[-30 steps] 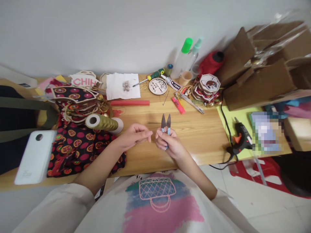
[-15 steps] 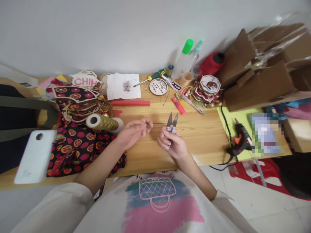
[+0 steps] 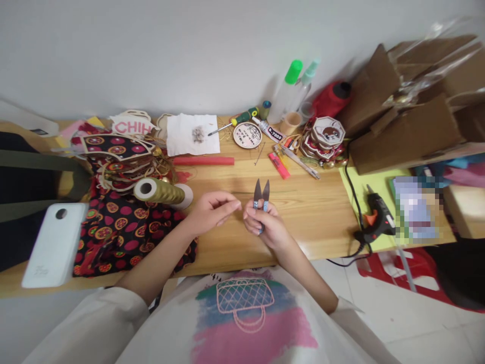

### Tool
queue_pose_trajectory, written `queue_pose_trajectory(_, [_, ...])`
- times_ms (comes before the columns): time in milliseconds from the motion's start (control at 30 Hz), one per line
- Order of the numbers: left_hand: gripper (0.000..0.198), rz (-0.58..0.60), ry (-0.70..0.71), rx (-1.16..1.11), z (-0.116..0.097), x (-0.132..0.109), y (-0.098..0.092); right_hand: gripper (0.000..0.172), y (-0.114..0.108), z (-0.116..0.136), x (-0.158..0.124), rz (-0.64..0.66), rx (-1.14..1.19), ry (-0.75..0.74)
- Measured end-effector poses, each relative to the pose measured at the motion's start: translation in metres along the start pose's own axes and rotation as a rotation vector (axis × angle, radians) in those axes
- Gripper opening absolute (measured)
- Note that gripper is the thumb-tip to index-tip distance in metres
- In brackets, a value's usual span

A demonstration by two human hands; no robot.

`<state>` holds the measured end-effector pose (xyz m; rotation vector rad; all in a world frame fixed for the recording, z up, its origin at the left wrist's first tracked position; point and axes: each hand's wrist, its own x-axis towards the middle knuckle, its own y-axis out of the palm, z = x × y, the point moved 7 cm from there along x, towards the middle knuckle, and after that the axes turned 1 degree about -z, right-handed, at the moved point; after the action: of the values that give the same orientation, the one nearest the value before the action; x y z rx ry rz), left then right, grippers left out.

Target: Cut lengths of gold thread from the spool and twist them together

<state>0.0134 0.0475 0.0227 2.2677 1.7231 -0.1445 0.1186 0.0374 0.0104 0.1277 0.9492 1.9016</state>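
My right hand is wrapped round blue-handled thread snips, whose two blades point away from me and stand apart. To its left, my left hand is in a pinch, thumb against fingers; anything between the fingertips is too small to make out. The fingertips of both hands are close together above the wooden table. Just beyond them a thin dark green thread runs across the wood. A spool of olive-gold thread lies left of my left hand, beside patterned dark fabric.
Along the back are a red stick, a white cloth, a screwdriver, a glue tube, a pink lighter and bottles. To the right stand a glue gun and a cardboard box. A white phone-like device lies left.
My right hand has shifted slightly left and toward me with the snips. My left hand has turned, its thumb now showing, and its fingertips are nearer the right hand.
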Motion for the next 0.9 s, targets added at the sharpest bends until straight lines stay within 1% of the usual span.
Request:
queue_pose_trajectory(67, [0.038,0.032,-0.013,0.124,-0.001,0.000,0.004,0.017,-0.001,-0.001,-0.001,-0.013,-0.025,0.000])
queue_pose_trajectory(100, [0.039,0.057,-0.028,0.142,-0.001,-0.001,0.005,0.017,-0.002,-0.002,-0.001,-0.020,-0.030,0.001])
queue_pose_trajectory(200, [0.042,0.143,-0.091,0.070,0.001,-0.002,0.010,0.018,-0.003,-0.003,-0.001,-0.036,-0.020,0.012])
queue_pose_trajectory(367, [0.038,0.208,-0.175,-0.031,0.007,-0.005,0.012,0.016,-0.003,-0.003,0.001,-0.045,0.033,0.014])
queue_pose_trajectory(433, [0.035,0.209,-0.181,-0.135,0.007,-0.005,0.013,0.017,-0.001,-0.001,0.002,-0.013,0.065,0.011])
queue_pose_trajectory(500, [0.031,0.184,-0.177,-0.252,0.007,-0.005,0.011,0.019,0.000,0.001,0.002,0.013,0.109,0.001])
queue_pose_trajectory(600, [0.024,0.148,-0.167,-0.369,0.007,-0.003,0.008,0.018,-0.002,0.005,0.002,-0.002,0.153,-0.014])
queue_pose_trajectory(767, [0.020,0.118,-0.126,-0.427,0.007,-0.001,0.003,0.014,-0.003,0.004,0.003,-0.040,0.128,-0.021])
queue_pose_trajectory(900, [0.019,0.119,-0.137,-0.412,0.008,-0.001,0.003,0.014,-0.002,0.003,0.002,-0.053,0.088,-0.013])
